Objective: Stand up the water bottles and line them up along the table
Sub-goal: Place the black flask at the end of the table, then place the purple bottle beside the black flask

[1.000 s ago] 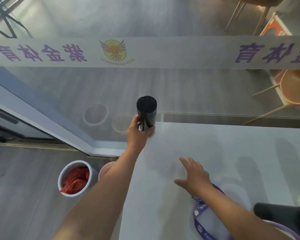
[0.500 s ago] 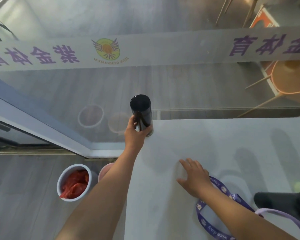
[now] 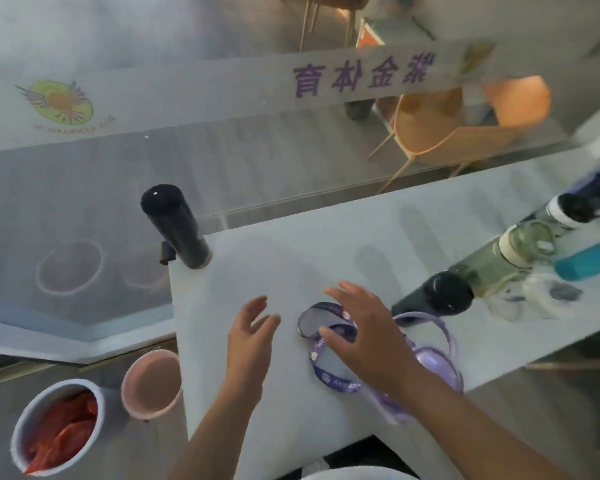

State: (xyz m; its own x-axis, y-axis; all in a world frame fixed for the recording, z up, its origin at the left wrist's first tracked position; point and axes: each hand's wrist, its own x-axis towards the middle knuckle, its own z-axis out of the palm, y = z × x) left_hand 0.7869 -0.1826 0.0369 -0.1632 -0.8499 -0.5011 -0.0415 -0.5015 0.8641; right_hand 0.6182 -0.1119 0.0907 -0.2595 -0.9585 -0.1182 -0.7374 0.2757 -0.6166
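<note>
Our black bottle [image 3: 175, 225] stands up at the far left corner of the white table [image 3: 326, 244]. Our left hand [image 3: 250, 337] is open and holds nothing. Our right hand [image 3: 364, 332] is open over a purple strap [image 3: 326, 372]. More bottles [image 3: 499, 261] lie on their sides at the right.

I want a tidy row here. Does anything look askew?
Yes. Only the black bottle stands, right at the table's far left corner. The dark-capped bottle, green bottle and teal bottle lie on their sides at right.
</note>
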